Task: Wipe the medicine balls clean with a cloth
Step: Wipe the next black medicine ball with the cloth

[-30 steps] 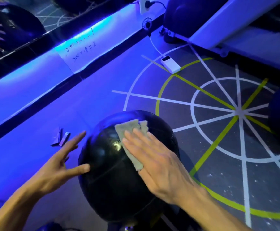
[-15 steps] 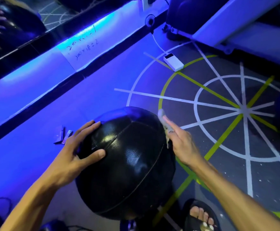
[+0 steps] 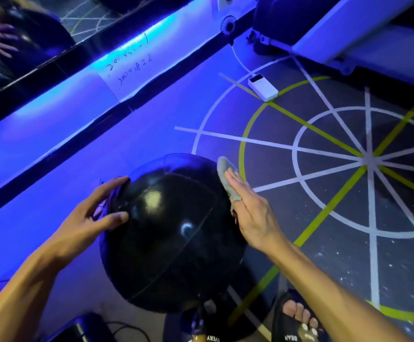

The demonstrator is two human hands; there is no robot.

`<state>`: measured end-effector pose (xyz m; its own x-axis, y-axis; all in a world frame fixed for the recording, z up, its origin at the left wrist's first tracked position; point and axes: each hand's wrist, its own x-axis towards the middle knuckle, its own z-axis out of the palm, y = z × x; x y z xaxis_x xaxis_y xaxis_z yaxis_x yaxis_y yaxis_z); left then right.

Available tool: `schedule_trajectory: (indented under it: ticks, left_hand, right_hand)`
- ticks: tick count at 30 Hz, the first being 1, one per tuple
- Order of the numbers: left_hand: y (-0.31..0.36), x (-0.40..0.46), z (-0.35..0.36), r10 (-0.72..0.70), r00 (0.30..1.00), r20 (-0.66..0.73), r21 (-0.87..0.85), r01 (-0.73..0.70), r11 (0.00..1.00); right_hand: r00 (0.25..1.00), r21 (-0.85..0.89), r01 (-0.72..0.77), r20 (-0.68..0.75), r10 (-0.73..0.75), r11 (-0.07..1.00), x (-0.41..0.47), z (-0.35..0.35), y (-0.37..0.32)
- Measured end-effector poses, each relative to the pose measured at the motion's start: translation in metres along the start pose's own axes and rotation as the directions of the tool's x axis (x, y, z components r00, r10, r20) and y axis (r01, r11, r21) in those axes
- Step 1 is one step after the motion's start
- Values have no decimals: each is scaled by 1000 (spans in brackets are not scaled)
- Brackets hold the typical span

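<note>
Cloth (image 3: pixel 226 177) under the flat-fingered right hand (image 3: pixel 255 213) should sweep the medicine ball (image 3: pixel 173 233) with firm, overlapping pressure while the spread left hand (image 3: pixel 87 223) steadies it.

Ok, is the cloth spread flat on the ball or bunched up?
Bunched. The cloth sits as a narrow, crumpled strip between the right hand and the right side of the medicine ball, its tip sticking out past the fingertips.

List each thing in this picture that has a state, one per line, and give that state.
medicine ball: held steady, off the floor markings.
cloth: pressed flat against the ball's right side.
left hand: fingers spread on the ball.
right hand: straight fingers pressing the cloth.
power bank: on the floor, cable plugged in.
</note>
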<state>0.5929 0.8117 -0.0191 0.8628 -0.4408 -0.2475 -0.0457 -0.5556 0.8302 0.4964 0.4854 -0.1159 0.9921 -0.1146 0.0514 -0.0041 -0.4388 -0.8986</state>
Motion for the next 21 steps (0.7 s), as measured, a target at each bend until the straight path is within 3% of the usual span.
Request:
schedule_trajectory:
  ticks: [2,4,6,8,9,13,16,19,21]
  left_hand:
    - [7,4,-6,32,994,-106,76,-24,997]
    - [17,10,-1,89,987,-131,126,-73,989]
    - [19,13,5,128,988,-82,238,-105,966]
    - [13,15,4,121,989,-84,294,-92,952]
    - [10,15,2,115,989,-90,286,-85,954]
    - [6,20,2,135,983,-121,280,-97,955]
    - [3,24,4,141,981,-133,286,-98,953]
    - [1,30,1,137,981,-138,291,-92,952]
    - [0,32,-2,125,982,-144,283,-80,956]
  right_hand:
    - [984,5,-174,-19,174,985,-1,1,10]
    - [918,144,-389,-19,395,910,-4,9,24]
    - [790,405,-543,-52,611,736,-6,15,37]
    - [638,603,-581,-80,766,547,-2,16,43]
    - [631,625,-572,-77,772,531,0,19,40]
    - [786,611,-490,0,618,622,21,40,14]
    - [874,509,-385,-66,481,770,42,44,-3]
    - [988,213,-114,-80,134,970,41,51,-42]
    - [974,20,227,-9,-227,974,12,67,-67]
